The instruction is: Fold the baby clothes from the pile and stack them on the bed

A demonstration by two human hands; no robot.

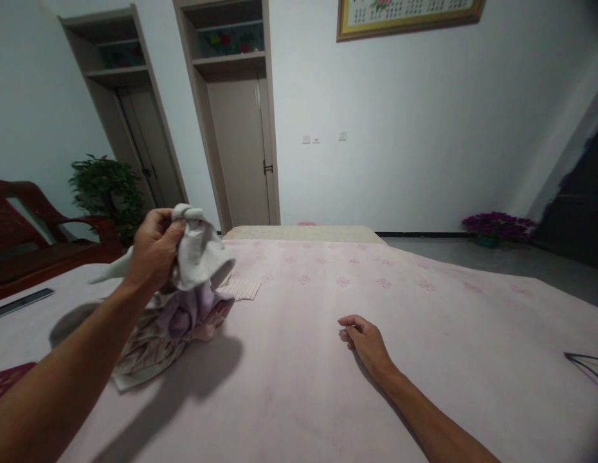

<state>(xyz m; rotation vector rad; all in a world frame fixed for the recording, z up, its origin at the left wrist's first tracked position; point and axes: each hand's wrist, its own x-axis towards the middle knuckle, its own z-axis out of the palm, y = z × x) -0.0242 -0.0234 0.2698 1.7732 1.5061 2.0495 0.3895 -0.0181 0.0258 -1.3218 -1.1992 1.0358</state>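
My left hand [154,247] is raised above the bed and closed around a bunched white cloth [202,247], which hangs from my fingers. Right below it lies a small heap of clothes [183,321], lilac and patterned pieces mixed together, on the pale pink bedsheet [328,373]. My right hand [364,341] rests on the sheet to the right of the heap, fingers loosely curled inward, with nothing seen in it.
A dark red wooden chair [24,238] and a potted plant [106,190] stand at the left. Two closed doors [241,154] are behind the bed. A dark flat strip [19,303] lies at the sheet's left edge, a wire hanger [588,363] at the right.
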